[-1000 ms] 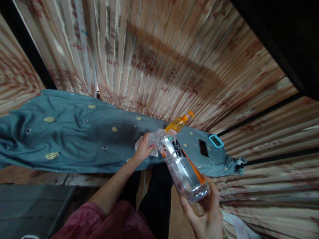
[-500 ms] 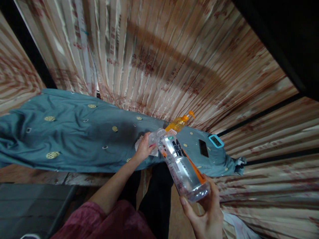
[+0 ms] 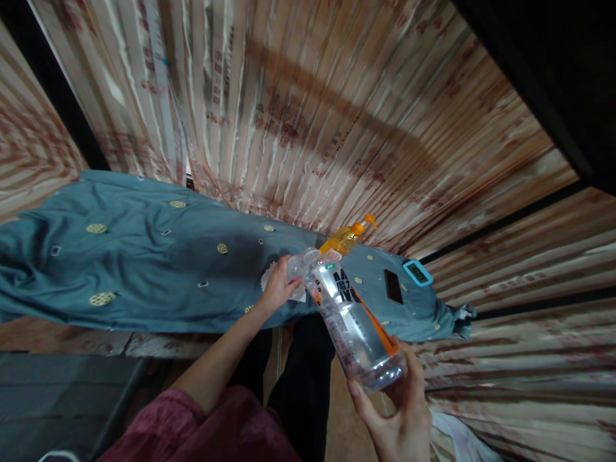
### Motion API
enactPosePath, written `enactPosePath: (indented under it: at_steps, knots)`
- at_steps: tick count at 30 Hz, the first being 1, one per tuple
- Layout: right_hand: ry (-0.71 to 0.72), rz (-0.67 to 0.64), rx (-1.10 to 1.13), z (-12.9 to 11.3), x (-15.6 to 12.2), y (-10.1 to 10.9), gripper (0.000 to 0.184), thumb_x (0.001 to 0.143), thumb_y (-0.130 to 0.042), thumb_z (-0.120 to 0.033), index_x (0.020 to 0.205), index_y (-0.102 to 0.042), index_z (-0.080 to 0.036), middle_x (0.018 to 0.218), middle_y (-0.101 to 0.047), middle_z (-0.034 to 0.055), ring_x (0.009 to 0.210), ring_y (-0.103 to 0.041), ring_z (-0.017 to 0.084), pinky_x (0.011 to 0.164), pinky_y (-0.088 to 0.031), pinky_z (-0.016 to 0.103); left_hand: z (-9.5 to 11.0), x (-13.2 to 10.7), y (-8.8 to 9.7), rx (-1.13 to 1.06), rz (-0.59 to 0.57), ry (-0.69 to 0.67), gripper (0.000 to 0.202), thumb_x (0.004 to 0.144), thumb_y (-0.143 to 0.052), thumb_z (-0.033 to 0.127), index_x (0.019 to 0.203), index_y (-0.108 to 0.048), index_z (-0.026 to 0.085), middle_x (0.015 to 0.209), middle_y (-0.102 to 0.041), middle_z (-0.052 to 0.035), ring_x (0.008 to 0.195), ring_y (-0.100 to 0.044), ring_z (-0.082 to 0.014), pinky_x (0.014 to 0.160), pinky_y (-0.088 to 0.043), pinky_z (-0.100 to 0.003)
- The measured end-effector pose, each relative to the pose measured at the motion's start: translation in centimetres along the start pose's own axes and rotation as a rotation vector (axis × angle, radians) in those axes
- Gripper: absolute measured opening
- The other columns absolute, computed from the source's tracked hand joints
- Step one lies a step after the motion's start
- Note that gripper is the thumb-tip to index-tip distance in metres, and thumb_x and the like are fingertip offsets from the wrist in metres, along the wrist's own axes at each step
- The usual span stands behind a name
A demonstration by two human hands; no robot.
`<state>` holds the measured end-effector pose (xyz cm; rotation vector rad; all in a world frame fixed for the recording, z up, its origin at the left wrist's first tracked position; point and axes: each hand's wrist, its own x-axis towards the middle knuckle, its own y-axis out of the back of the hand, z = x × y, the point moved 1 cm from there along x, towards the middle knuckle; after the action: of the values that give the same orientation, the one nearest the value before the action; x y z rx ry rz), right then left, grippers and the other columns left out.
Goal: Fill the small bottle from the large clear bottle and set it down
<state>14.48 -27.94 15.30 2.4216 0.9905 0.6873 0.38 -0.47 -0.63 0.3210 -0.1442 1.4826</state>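
Note:
My right hand [image 3: 402, 410] grips the base of a clear plastic bottle [image 3: 353, 327] with an orange and black label, tilted so its neck points up and left. My left hand [image 3: 278, 285] is closed around the bottle's mouth, with a crumpled white tissue [image 3: 267, 277] under it on the teal cloth [image 3: 144, 263]. Whether the fingers pinch a cap or the tissue I cannot tell.
An orange pump bottle [image 3: 347, 236] lies on the teal cloth just behind the clear bottle. A black phone [image 3: 393, 286] and a small blue-framed device [image 3: 417, 273] rest on the cloth to the right. Patterned curtains hang behind. A dark surface [image 3: 58, 398] is at lower left.

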Motion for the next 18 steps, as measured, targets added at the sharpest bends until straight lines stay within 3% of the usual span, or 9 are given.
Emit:
enactPosePath:
  at_steps: [9, 18]
  knots:
    - [0.000, -0.003, 0.001, 0.00, -0.01, 0.00, 0.108, 0.082, -0.090, -0.078, 0.164, -0.052, -0.018, 0.113, -0.088, 0.0161, 0.087, -0.087, 0.034, 0.075, -0.069, 0.039, -0.20, 0.05, -0.04, 0.038, -0.025, -0.004, 0.067, 0.079, -0.091, 0.015, 0.137, -0.057, 0.023, 0.132, -0.075, -0.0112, 0.130, -0.077, -0.0370, 0.118, -0.063, -0.056]
    - [-0.001, -0.010, 0.001, -0.02, 0.01, 0.12, 0.105, 0.083, -0.092, -0.076, 0.162, -0.054, -0.020, 0.118, -0.087, 0.0174, 0.094, -0.087, 0.035, 0.077, -0.069, 0.039, -0.86, 0.00, -0.32, 0.062, -0.008, -0.039, 0.067, 0.081, -0.090, 0.018, 0.139, -0.056, 0.025, 0.133, -0.076, -0.0106, 0.131, -0.077, -0.0364, 0.118, -0.063, -0.056]
